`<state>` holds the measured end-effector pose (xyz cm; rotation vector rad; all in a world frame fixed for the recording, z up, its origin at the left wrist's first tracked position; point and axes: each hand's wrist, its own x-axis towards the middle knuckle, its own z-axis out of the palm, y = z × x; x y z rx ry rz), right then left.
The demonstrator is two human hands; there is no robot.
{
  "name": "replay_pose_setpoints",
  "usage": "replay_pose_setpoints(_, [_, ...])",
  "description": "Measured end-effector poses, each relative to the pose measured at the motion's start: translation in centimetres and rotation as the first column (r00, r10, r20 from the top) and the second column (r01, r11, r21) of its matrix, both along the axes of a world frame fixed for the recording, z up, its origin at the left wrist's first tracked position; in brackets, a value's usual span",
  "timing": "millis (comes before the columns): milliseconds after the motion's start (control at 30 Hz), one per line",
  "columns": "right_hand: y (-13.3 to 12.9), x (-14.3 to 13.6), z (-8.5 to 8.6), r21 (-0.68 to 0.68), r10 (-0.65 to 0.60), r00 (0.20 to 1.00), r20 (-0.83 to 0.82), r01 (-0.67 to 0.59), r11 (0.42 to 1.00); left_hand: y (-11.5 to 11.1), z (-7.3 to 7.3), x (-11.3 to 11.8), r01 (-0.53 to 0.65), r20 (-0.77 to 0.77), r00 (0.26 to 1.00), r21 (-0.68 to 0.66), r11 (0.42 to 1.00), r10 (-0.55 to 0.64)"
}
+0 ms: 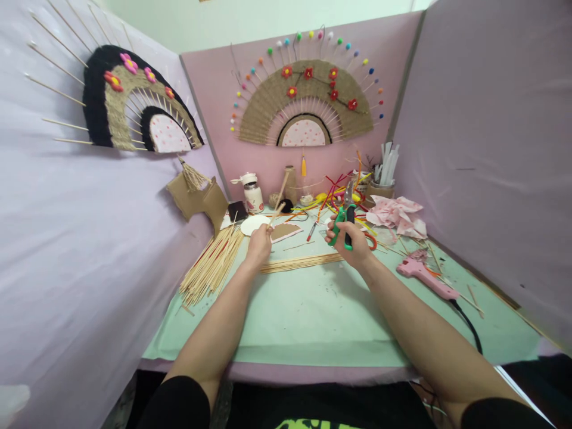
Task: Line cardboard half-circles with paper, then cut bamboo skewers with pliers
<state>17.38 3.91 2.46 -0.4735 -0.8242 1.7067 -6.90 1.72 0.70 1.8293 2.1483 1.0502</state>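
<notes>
My left hand (259,245) is closed round a few thin wooden sticks (277,210) that point up and away from me. Green-handled pruning shears (341,223) are gripped in my right hand (356,245), blades upward and apart from the sticks. Below and between both hands, a row of long wooden sticks (304,262) lies on the table. A large pile of similar sticks (212,265) spreads to the left of my left hand. Just beyond that hand are a white oval piece (254,225) and a cut piece of cardboard (286,231).
A pink glue gun (426,279) with a black cord lies at the right. Crumpled pink-patterned cloth (397,215), coloured pipe cleaners (335,193) and a white bottle (252,195) stand or lie at the back. Decorated fans (308,89) hang on the walls.
</notes>
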Motion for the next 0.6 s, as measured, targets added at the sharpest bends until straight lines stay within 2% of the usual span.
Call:
replay_pose_setpoints(67, [-0.1,-0.1,0.0,0.005,0.004,1.0,0.014,-0.004,1.0,0.3,0.1,-0.2,0.023,0.268,0.962,0.13,0.991,-0.058])
replay_pose_setpoints(100, [-0.2,-0.2,-0.1,0.007,0.007,1.0,0.022,-0.007,1.0,0.4,0.1,-0.2,0.028,0.406,0.908,0.187,0.982,-0.104])
replay_pose_setpoints(200, [-0.4,-0.4,-0.2,0.021,0.025,0.999,0.044,-0.026,0.999,0.5,0.1,0.0,0.037,0.736,0.63,0.288,0.957,-0.246])
replay_pose_setpoints(267, [-0.4,-0.6,-0.3,0.024,0.039,0.998,0.051,-0.04,0.999,0.4,0.0,0.2,0.08,0.837,0.453,0.305,0.949,-0.307])
replay_pose_setpoints(300, [-0.5,-0.6,-0.3,0.022,0.043,0.998,0.053,-0.044,0.999,0.4,0.0,0.3,0.1,0.859,0.398,0.309,0.946,-0.323])
replay_pose_setpoints(367, [-0.5,-0.7,-0.4,0.013,0.046,0.997,0.053,-0.047,0.999,0.3,-0.2,0.5,0.113,0.874,0.349,0.32,0.941,-0.339])
replay_pose_setpoints(500, [-0.6,-0.8,-0.5,0.005,0.061,0.997,0.056,-0.061,0.998,0.5,-0.5,1.3,0.107,0.871,0.332,0.346,0.932,-0.361])
replay_pose_setpoints(600, [-0.6,-0.9,-0.6,-0.003,0.067,0.996,0.053,-0.067,0.998,0.6,-0.6,2.0,0.123,0.876,0.29,0.365,0.923,-0.385])
